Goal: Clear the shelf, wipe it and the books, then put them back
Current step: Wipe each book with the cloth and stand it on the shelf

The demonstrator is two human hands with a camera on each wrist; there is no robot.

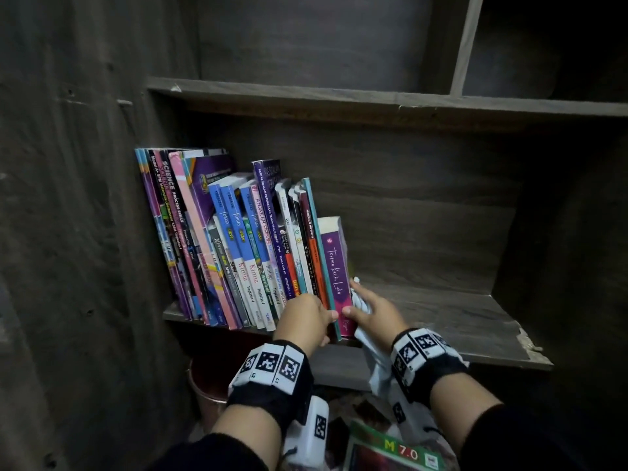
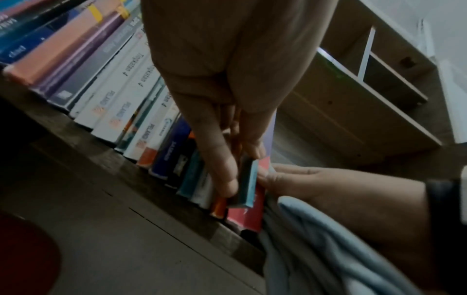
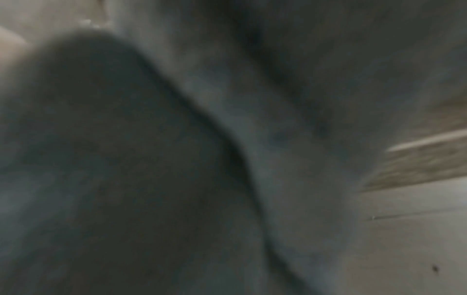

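Books (image 1: 238,239) stand leaning at centre left on the shelf (image 1: 441,311). Left hand (image 1: 304,319) pinches the teal book (image 1: 323,260); right hand (image 1: 375,312) clutches a pale cloth (image 1: 377,362), thumb against the purple book (image 1: 336,266).

Both my forearms reach forward side by side, in dark sleeves, with a marker-printed band on each wrist. My left hand (image 1: 303,319) is knuckles-up, thumb and fingers (image 2: 222,175) curled and pinching something thin at its lower end. My right hand (image 1: 375,312) sits just beside it, thumb tip close to the left fingertips, fingers stretched forward. The right wrist view is a grey blur.
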